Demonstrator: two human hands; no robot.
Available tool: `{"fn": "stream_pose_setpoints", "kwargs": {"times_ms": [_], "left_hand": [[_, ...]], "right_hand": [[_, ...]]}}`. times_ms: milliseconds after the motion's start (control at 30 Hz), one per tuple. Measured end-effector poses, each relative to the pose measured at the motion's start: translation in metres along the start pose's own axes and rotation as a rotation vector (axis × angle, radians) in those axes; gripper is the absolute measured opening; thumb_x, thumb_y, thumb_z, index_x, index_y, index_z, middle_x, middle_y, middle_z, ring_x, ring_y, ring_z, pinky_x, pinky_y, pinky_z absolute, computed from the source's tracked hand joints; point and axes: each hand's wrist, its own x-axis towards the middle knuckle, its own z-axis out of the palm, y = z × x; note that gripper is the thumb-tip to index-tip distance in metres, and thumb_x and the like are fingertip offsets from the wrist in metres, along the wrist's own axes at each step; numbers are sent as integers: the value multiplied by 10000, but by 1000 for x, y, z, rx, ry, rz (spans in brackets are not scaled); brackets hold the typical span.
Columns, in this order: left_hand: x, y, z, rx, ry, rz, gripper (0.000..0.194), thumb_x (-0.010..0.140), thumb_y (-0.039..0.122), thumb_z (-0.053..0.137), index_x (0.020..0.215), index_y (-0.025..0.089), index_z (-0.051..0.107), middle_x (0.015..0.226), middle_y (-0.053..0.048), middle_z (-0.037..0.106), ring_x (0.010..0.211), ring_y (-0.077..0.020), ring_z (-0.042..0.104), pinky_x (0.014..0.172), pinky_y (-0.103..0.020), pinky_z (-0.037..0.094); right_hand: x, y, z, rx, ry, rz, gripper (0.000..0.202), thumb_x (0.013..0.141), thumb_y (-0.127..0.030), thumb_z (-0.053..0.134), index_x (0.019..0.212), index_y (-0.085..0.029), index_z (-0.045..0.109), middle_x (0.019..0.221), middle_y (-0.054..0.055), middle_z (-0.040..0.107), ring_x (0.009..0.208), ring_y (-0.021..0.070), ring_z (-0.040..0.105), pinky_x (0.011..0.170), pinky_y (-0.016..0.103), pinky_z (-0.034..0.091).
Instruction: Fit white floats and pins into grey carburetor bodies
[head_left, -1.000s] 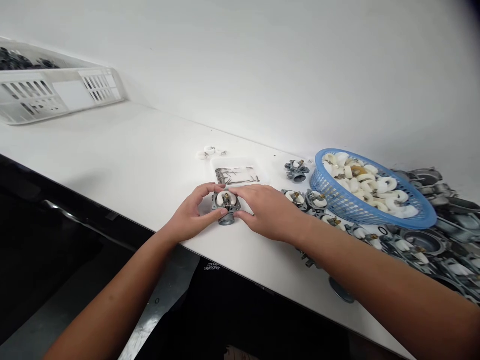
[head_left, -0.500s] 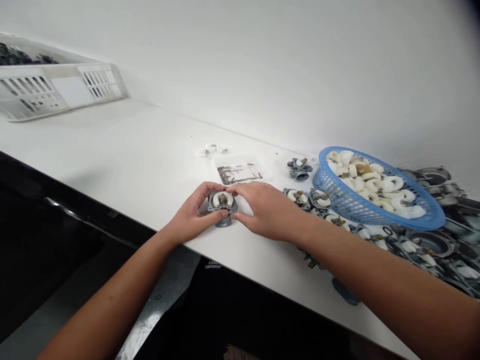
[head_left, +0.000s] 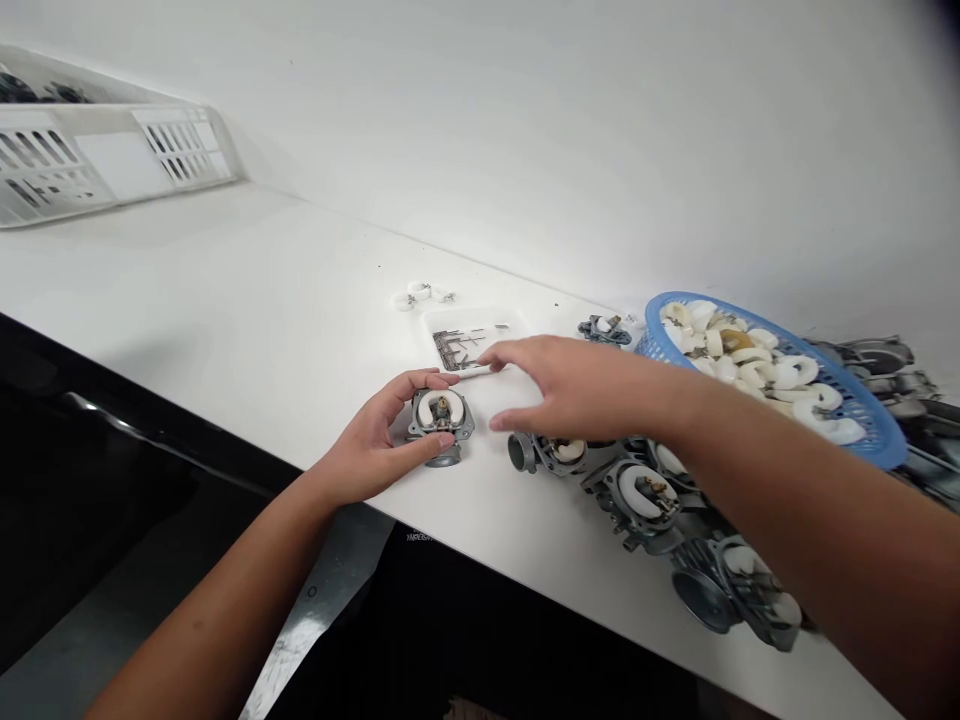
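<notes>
My left hand (head_left: 382,435) grips a metal carburetor body (head_left: 442,418) between thumb and fingers, near the table's front edge. A white C-shaped float lies in the top of that body, with a brass piece at its centre. My right hand (head_left: 551,385) is apart from the body, its thumb and fingers spread with nothing visible between them. Its fingertips hover by the near right corner of a small white tray (head_left: 517,322) of thin metal pins (head_left: 450,352).
More carburetor bodies (head_left: 646,500) with white floats lie below and right of my right forearm. A blue basket (head_left: 881,440) of white floats stands at the right. Some loose floats (head_left: 420,292) lie behind the tray. A white slotted crate (head_left: 124,165) stands far left.
My right hand has let go of the carburetor body and moved right, its fingers now opened beside the pin tray. My left hand still holds the body. The view has shifted slightly.
</notes>
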Motion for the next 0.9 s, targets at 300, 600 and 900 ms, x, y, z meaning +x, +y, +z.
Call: {"fn": "stream_pose_setpoints", "kwargs": {"times_ms": [300, 600, 900], "left_hand": [[-2, -1, -1, -128, -77, -74, 456, 890, 336, 762, 1308, 290, 586, 1426, -86, 562, 1116, -226, 626, 905, -342, 578], [-2, 2, 0, -200, -74, -170, 478, 896, 340, 743, 1332, 272, 559, 1076, -57, 628, 922, -179, 605, 815, -322, 579], [-2, -3, 1, -163, -63, -183, 524, 903, 437, 734, 1364, 290, 531, 1177, -66, 628, 1018, -201, 617, 872, -335, 578]], "right_hand": [[87, 17, -10, -143, -4, 187, 482, 939, -243, 563, 1421, -261, 588, 1328, 103, 679, 998, 297, 688, 740, 369, 523], [128, 20, 12, -152, -45, 122, 347, 987, -335, 552, 1306, -243, 652, 1249, 87, 707, 937, 236, 676, 675, 302, 444], [137, 20, 16, -85, -71, 154, 139, 906, -166, 616, 1010, -204, 700, 1019, 68, 743, 801, 199, 633, 605, 292, 376]]}}
